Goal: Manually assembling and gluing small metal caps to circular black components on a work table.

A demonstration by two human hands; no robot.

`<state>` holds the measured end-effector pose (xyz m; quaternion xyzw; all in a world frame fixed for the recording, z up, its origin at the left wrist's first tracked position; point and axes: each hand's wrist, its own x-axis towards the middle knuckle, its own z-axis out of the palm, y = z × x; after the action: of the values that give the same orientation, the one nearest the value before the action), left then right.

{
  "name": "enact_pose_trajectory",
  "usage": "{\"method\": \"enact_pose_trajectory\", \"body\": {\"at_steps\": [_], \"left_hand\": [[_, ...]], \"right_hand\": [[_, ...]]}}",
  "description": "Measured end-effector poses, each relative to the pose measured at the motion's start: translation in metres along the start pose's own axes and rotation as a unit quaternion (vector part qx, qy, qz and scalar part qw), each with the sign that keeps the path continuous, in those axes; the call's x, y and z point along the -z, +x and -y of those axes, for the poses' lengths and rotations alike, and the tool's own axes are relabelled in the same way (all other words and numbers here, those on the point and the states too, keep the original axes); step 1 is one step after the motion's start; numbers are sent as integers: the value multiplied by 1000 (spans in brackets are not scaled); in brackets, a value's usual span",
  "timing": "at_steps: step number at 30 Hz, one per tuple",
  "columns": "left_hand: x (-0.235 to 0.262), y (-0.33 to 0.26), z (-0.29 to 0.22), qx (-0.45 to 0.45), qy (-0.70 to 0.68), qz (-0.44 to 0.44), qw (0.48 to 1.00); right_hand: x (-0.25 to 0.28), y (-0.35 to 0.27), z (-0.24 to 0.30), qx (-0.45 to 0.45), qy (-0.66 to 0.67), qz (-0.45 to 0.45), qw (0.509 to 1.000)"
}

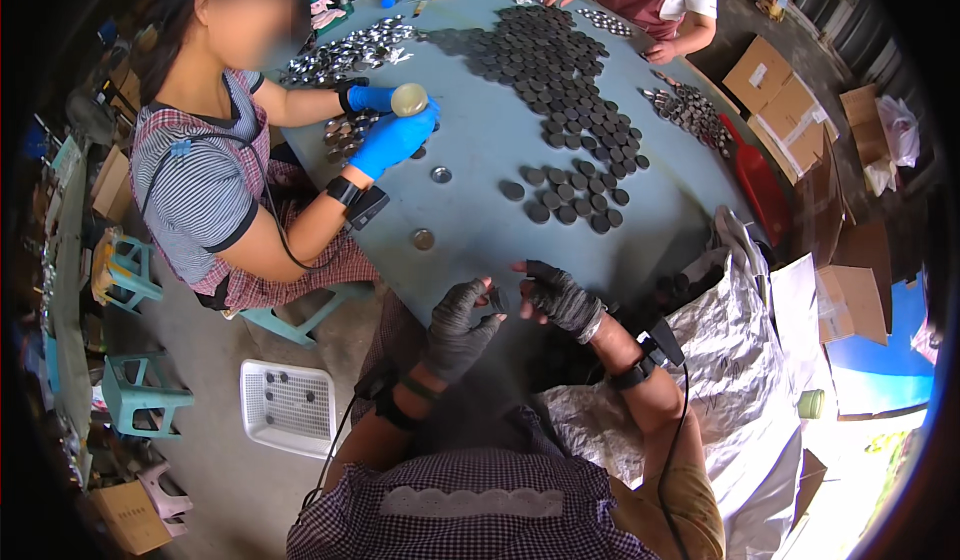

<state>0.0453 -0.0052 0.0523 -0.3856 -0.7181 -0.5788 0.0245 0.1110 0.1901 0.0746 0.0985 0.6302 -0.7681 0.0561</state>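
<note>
My left hand (462,328), in a dark grey fingerless glove, pinches a small dark round disc (498,301) between thumb and fingertips at the table's near edge. Just right of it is my right hand (560,302), gloved the same way, its fingers bent but apart with nothing visible in them. Beyond my hands, a loose group of dark round discs (567,196) lies on the blue-grey table (460,210). It runs into a large spread of the same discs (550,70) farther back. Two single shiny round pieces (423,239) lie to the left.
At the left a co-worker in blue gloves (390,140) holds a pale round object (409,100). Another person's hand (660,52) rests at the far right edge. A silvery sack (690,360) and red dustpan (755,180) are right; a white basket (290,405) stands on the floor.
</note>
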Motion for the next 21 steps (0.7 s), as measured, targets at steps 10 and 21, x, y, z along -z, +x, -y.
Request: {"method": "enact_pose_trajectory", "body": {"at_steps": [10,21], "left_hand": [[4,3,12,20,16,-8,1000],[27,-3,44,72,37,-110,991]], "right_hand": [[8,13,-39,1,-13,7,1000],[-57,82,3,30,-247,44,968]]}}
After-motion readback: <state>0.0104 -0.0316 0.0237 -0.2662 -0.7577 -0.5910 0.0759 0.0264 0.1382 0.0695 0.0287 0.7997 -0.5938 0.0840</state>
